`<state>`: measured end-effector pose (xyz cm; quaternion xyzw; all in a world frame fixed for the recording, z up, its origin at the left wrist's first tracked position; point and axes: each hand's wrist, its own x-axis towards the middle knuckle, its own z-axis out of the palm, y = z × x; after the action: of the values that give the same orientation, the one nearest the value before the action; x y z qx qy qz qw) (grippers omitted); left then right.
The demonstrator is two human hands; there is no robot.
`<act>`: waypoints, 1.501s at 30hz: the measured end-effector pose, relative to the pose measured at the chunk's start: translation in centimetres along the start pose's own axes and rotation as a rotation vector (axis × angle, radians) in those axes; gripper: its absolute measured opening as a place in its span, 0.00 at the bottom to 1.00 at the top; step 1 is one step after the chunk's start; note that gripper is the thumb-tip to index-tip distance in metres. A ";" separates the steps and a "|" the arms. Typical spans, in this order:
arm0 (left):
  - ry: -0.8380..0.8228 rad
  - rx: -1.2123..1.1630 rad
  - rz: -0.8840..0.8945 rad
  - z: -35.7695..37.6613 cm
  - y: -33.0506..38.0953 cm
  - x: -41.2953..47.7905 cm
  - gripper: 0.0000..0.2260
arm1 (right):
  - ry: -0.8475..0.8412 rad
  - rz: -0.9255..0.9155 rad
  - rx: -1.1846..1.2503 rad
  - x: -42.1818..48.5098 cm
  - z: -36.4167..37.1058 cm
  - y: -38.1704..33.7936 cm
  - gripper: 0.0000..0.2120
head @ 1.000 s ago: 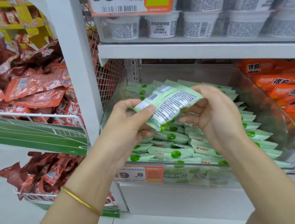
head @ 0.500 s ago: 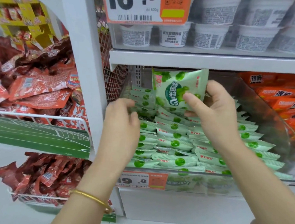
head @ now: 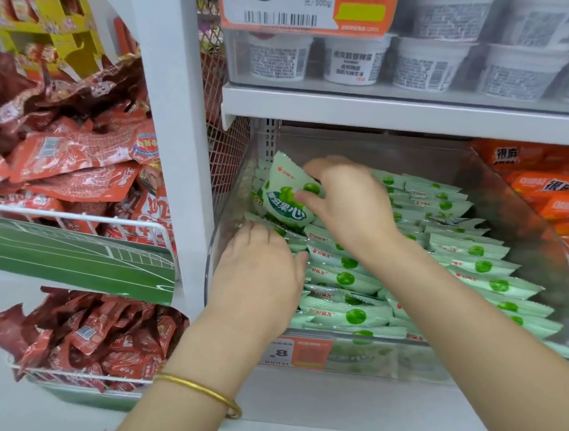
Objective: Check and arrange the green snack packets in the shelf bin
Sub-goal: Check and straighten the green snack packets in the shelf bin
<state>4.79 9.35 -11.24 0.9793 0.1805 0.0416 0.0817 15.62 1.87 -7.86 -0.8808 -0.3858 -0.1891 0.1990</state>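
Pinching green packet (head: 282,201) in right hand (head: 349,204) grip, long axis near-vertical, print facing out; left hand (head: 257,275) flat on stacked packets (head: 346,279).

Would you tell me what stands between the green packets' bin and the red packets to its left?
A white shelf upright and a wire mesh panel, seen in the head view.

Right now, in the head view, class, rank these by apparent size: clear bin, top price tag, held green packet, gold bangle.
1. clear bin
2. top price tag, though the frame crops it
3. green packet in the right hand
4. gold bangle, smallest although nearest the camera
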 end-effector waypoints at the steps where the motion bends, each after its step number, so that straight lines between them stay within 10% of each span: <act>1: -0.008 0.012 -0.001 -0.1 0.0 -0.1 0.25 | -0.016 -0.033 -0.049 0.2 0.0 -0.3 0.12; 12: 0.001 0.024 -0.006 0.0 -0.1 -0.4 0.26 | -0.347 -0.189 -0.317 2.4 2.4 -1.4 0.15; 18: 0.002 -0.019 0.004 0.0 -0.3 -0.5 0.25 | -0.163 -0.203 0.104 1.3 1.3 -0.5 0.11; 31: 0.018 -0.031 -0.023 0.2 -0.1 -0.8 0.26 | -0.249 -0.314 -0.305 0.9 2.6 -0.7 0.08; 45: 0.050 -0.066 -0.043 0.0 0.1 -0.5 0.27 | -0.398 -0.242 -0.148 1.4 3.4 0.0 0.04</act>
<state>4.36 9.06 -11.25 0.9707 0.2018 0.0703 0.1102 17.14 4.45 -10.07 -0.8603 -0.5051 -0.0621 0.0301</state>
